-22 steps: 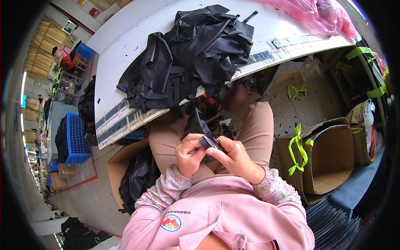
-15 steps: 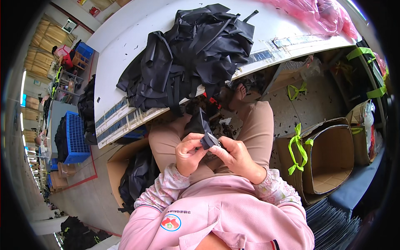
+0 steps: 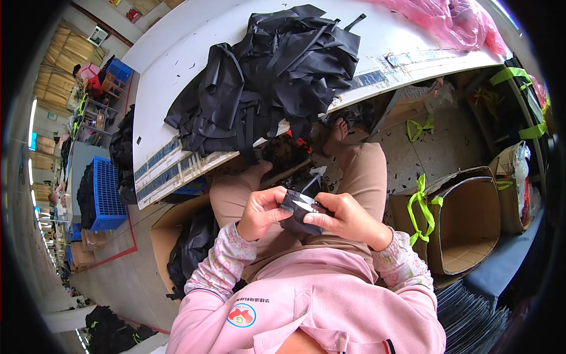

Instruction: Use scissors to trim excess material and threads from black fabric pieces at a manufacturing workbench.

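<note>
2 hands: left hand (image 3: 262, 211) & right hand (image 3: 348, 219), both closed on 1 small black fabric piece (image 3: 298, 206), w/ 1 pair of small metal snips (image 3: 306, 205) in the right. 1 white table (image 3: 177, 88) far, w/ 1 heap of black fabric & straps (image 3: 265, 76) mid and 1 pink plastic bag pile (image 3: 454, 23) far right. Floor: 2 open cardboard boxes, 1 near right w/ green strap (image 3: 466, 230) & 1 left under the table holding black fabric (image 3: 168, 230); 1 blue plastic crate (image 3: 106, 192) far left.
</note>
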Available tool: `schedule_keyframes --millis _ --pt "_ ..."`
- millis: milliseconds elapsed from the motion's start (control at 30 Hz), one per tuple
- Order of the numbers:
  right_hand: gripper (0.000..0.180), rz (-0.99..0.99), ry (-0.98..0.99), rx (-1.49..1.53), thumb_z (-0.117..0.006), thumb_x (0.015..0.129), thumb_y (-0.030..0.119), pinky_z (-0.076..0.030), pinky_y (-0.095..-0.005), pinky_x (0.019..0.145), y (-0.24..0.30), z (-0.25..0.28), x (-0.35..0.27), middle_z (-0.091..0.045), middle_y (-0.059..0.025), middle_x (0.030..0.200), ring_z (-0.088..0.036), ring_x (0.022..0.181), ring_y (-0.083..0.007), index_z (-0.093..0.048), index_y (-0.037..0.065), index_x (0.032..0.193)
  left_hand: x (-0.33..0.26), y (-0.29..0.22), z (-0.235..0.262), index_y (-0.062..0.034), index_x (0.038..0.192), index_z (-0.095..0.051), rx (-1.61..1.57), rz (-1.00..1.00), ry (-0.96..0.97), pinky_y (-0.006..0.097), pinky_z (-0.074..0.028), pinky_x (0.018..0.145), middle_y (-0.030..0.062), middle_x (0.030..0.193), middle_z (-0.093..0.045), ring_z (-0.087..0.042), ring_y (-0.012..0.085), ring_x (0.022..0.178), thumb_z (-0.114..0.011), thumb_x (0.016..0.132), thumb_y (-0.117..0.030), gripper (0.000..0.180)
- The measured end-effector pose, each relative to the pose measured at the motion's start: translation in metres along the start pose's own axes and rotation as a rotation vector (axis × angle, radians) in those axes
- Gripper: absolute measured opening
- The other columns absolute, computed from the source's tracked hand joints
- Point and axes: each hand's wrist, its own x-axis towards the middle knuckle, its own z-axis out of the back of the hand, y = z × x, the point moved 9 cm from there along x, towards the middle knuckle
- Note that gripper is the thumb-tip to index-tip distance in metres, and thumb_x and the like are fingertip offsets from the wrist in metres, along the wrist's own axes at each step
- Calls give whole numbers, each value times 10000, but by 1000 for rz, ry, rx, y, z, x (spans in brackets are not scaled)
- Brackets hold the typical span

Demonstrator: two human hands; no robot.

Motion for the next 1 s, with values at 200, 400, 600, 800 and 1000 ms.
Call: schedule_keyframes --millis 200,400,600,800,1000 --pt "410 86 -19 -279 -668 865 401 -433 -422 505 17 4 -1 -554 -164 578 -578 561 -375 -545 22 767 -1 11 -1 6 884 -650 -11 121 21 286 -464 825 65 956 -605 -586 156 892 -685 792 7 99" --pt "396 150 -22 -229 -693 869 332 -374 -385 472 19 2 -1 -463 -150 547 -484 479 -334 -499 9 743 -4 20 -2 11 969 -664 61 152 96 251 -458 806 49 999 -595 -574 119 898 -644 843 24 128" --pt "394 134 -2 -212 -668 892 320 -369 -381 477 14 2 -3 -451 -157 551 -454 485 -340 -492 1 741 -3 14 -6 16 954 -668 116 109 118 251 -463 802 60 996 -596 -578 132 910 -650 838 29 118" --pt "405 53 12 -152 -674 879 338 -389 -404 492 7 9 -6 -491 -192 569 -479 508 -368 -529 -11 735 0 7 -12 26 930 -661 109 138 175 263 -453 831 66 961 -603 -578 144 914 -659 824 28 107" --pt "423 83 142 -90 -690 863 373 -394 -395 495 13 5 -7 -496 -190 566 -475 502 -357 -561 -16 760 1 12 -13 29 866 -640 28 318 371 261 -438 804 61 927 -606 -567 135 869 -637 792 32 74"
